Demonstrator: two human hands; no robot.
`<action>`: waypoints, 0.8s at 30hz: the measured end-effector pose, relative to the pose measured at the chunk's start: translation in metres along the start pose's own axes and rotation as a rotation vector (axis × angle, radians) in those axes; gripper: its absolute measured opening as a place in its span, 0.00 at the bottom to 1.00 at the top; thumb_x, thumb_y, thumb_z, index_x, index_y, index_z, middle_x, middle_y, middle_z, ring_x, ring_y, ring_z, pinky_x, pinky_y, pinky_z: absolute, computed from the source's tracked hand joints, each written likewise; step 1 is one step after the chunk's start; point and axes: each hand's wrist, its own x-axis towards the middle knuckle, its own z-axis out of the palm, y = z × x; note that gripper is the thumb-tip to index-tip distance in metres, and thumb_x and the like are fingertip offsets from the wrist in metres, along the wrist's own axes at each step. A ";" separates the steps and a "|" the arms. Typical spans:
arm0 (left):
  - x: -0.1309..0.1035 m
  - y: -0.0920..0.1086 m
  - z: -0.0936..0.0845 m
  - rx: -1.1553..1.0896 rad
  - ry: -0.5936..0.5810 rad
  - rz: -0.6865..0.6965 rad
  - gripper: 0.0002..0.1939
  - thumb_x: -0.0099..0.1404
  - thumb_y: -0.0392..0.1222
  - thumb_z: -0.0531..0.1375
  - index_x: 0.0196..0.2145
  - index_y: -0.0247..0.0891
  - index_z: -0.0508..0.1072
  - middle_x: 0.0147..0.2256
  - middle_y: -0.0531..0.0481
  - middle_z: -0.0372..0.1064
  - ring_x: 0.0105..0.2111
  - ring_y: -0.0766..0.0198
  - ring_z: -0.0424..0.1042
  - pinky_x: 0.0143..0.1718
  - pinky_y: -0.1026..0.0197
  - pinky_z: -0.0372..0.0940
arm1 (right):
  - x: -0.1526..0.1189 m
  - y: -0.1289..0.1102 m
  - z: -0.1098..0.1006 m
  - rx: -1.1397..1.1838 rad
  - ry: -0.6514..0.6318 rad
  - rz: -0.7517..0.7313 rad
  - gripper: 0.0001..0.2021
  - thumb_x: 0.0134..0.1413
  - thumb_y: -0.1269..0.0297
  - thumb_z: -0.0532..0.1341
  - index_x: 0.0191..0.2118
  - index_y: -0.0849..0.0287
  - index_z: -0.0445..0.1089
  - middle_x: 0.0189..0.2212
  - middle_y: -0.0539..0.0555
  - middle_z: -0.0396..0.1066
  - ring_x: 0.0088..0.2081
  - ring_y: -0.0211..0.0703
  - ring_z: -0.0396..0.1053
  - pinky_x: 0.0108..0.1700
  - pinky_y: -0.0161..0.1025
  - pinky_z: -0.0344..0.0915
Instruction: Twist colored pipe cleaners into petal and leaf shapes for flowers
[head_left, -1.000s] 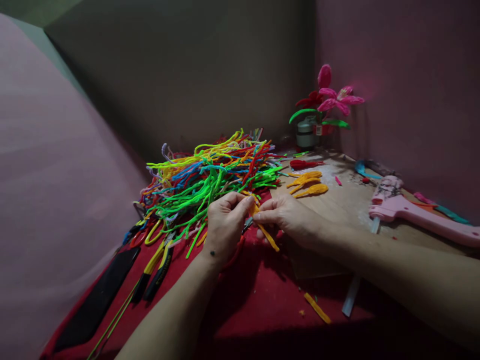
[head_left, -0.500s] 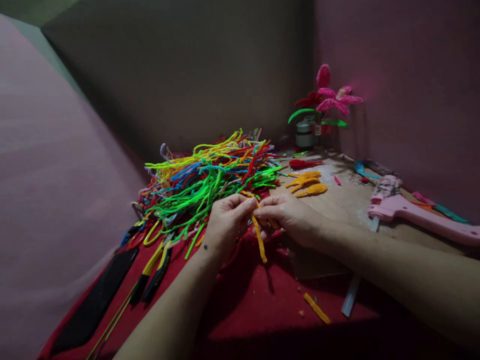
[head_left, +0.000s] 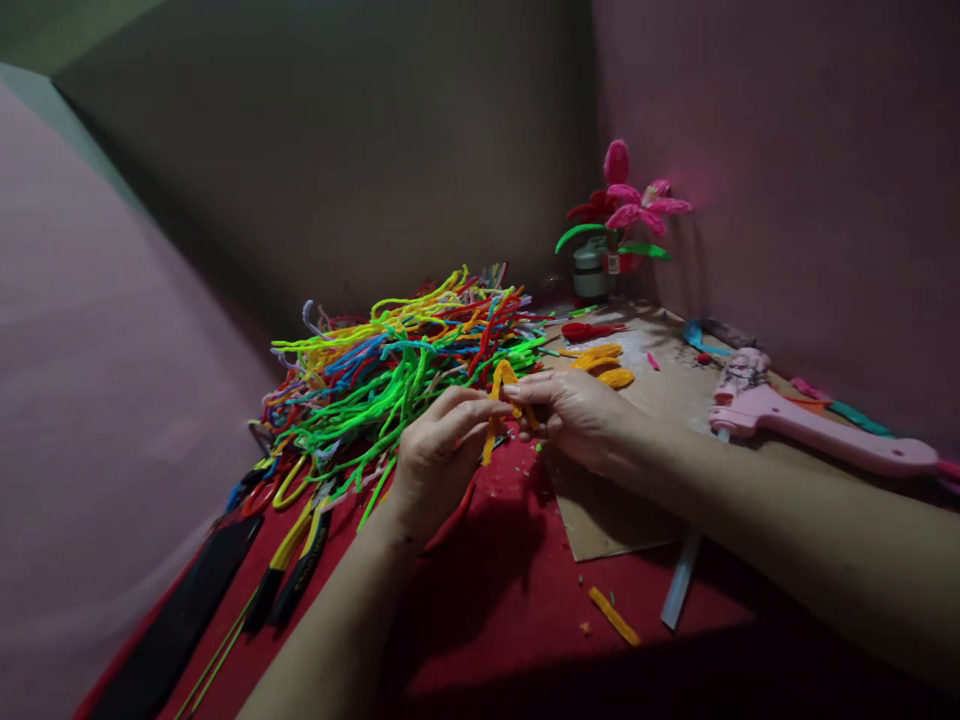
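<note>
An orange pipe cleaner (head_left: 504, 374), bent into a narrow arch, is between my two hands above the red cloth. My left hand (head_left: 442, 445) is closed, its thumb and forefinger tips at the lower left leg of the arch. From the other side my right hand (head_left: 574, 410) pinches the bent piece, with part of it hidden behind the fingers. Just behind the hands lies a heap of pipe cleaners (head_left: 412, 350) in green, yellow, red, blue and orange. Orange petal-shaped pieces (head_left: 600, 357) rest on the cardboard beyond my right hand.
A pink glue gun (head_left: 817, 425) lies on the cardboard (head_left: 615, 515) at right, a clear glue stick (head_left: 682, 580) below it. Yellow-black pliers (head_left: 296, 560) and a black strip (head_left: 180, 620) are at left. Pink flowers (head_left: 637, 210) stand behind. A short orange piece (head_left: 615, 615) lies in front.
The orange pipe cleaner, hanging down straight before, is now bent into an arch. My left hand has lowered slightly, and the whole view has shifted a little.
</note>
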 end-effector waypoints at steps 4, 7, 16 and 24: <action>-0.001 -0.002 0.000 0.176 0.047 0.159 0.12 0.60 0.32 0.56 0.38 0.44 0.75 0.32 0.50 0.65 0.32 0.69 0.66 0.33 0.68 0.62 | -0.002 -0.001 0.001 -0.028 -0.022 -0.005 0.05 0.40 0.73 0.61 0.19 0.64 0.66 0.13 0.47 0.61 0.16 0.30 0.56 0.19 0.31 0.54; 0.000 0.002 -0.001 0.089 0.033 0.183 0.13 0.60 0.33 0.55 0.39 0.45 0.75 0.36 0.49 0.64 0.35 0.68 0.66 0.34 0.66 0.63 | -0.002 0.000 0.001 -0.074 -0.046 -0.023 0.06 0.38 0.72 0.61 0.17 0.64 0.65 0.11 0.47 0.60 0.14 0.30 0.54 0.18 0.32 0.51; 0.002 0.018 -0.013 -0.127 -0.057 -0.005 0.06 0.57 0.34 0.59 0.33 0.40 0.75 0.31 0.49 0.70 0.31 0.65 0.68 0.33 0.65 0.62 | -0.002 0.005 0.000 -0.193 -0.082 -0.013 0.04 0.36 0.73 0.63 0.19 0.64 0.67 0.13 0.47 0.60 0.15 0.30 0.54 0.18 0.32 0.51; 0.010 0.024 -0.022 0.146 -0.292 0.128 0.05 0.58 0.33 0.57 0.28 0.37 0.73 0.27 0.49 0.68 0.29 0.64 0.60 0.37 0.59 0.56 | -0.001 0.009 -0.002 -0.230 -0.159 -0.023 0.04 0.35 0.75 0.59 0.17 0.63 0.64 0.13 0.47 0.59 0.15 0.30 0.54 0.18 0.32 0.52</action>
